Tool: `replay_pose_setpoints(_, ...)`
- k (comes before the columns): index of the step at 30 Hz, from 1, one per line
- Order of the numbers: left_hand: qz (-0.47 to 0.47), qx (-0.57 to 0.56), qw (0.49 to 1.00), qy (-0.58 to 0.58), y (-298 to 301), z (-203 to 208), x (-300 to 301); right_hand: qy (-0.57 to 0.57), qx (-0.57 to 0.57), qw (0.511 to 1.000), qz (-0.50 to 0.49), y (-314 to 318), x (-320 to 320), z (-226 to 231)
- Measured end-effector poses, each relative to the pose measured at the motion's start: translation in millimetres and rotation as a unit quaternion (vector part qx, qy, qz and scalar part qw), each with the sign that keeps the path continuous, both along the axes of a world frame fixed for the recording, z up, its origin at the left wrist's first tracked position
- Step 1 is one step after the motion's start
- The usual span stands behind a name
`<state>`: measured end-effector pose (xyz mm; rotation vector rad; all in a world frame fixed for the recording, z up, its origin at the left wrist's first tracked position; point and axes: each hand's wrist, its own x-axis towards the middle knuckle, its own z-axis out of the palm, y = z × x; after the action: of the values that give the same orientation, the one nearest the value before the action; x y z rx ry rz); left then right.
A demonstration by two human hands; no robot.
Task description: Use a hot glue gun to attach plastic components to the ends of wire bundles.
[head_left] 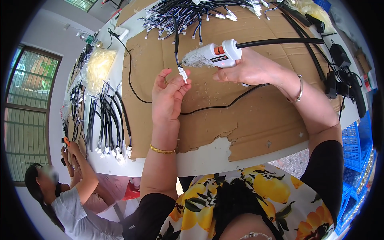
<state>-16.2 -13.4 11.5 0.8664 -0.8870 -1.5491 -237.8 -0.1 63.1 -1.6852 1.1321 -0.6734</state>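
Observation:
My left hand (168,98) pinches a small white connector (182,75) at the end of a black-sleeved cable (176,38) between thumb and fingers. The cable runs up toward a heap of wires at the far side. My right hand (254,69) is wrapped round a white hot glue gun (212,55) with an orange part on top. Its nozzle points left, right beside the cable just above the connector; I cannot tell whether they touch. A thick black rod (280,41) sticks out of the gun's rear. Stringy glue residue covers the gun's front.
Torn cardboard (272,120) covers the white table (200,163). A heap of connector wires (180,16) lies at the far side, sleeved cables (108,116) at the left. A thin black cord crosses the cardboard. Adapters (340,56) lie right, blue crates (356,148) below; a co-worker (76,200) sits left.

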Motion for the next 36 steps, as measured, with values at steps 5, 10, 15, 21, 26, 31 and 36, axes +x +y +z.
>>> replay_pose_setpoints(5, -0.011, 0.003, 1.0, 0.012, -1.5, 1.1, 2.7, 0.008, 0.033, 0.999, 0.001, 1.0, 0.9, 7.3)
replay_pose_setpoints(10, -0.02, -0.025, 0.999, 0.004, -2.4, -2.1, 1.1, -0.029, 0.036, 0.999, -0.013, -0.9, 2.2, 4.1)
replay_pose_setpoints(15, -0.034, -0.054, 0.998, -0.02, -3.6, -3.8, 2.6, -0.126, 0.003, 0.992, 0.003, -1.8, -1.5, 4.8)
replay_pose_setpoints(21, -0.057, -0.062, 0.996, 0.002, -7.2, -7.5, 4.7, -0.039, 0.044, 0.998, 0.001, -0.6, 1.2, 6.2)
replay_pose_setpoints(26, -0.069, -0.07, 0.995, 0.002, -9.8, -7.7, 8.2, -0.01, 0.039, 0.999, 0.009, 0.2, -0.1, 7.9)
replay_pose_setpoints(31, -0.069, -0.09, 0.994, -0.002, -11.1, -9.4, 9.9, -0.003, 0.034, 0.999, 0.01, 1.0, 0.2, 8.7)
replay_pose_setpoints(36, -0.074, -0.095, 0.993, 0.004, -12.5, -10.0, 9.8, -0.006, 0.022, 1.0, -0.003, 2.6, -1.3, 9.2)
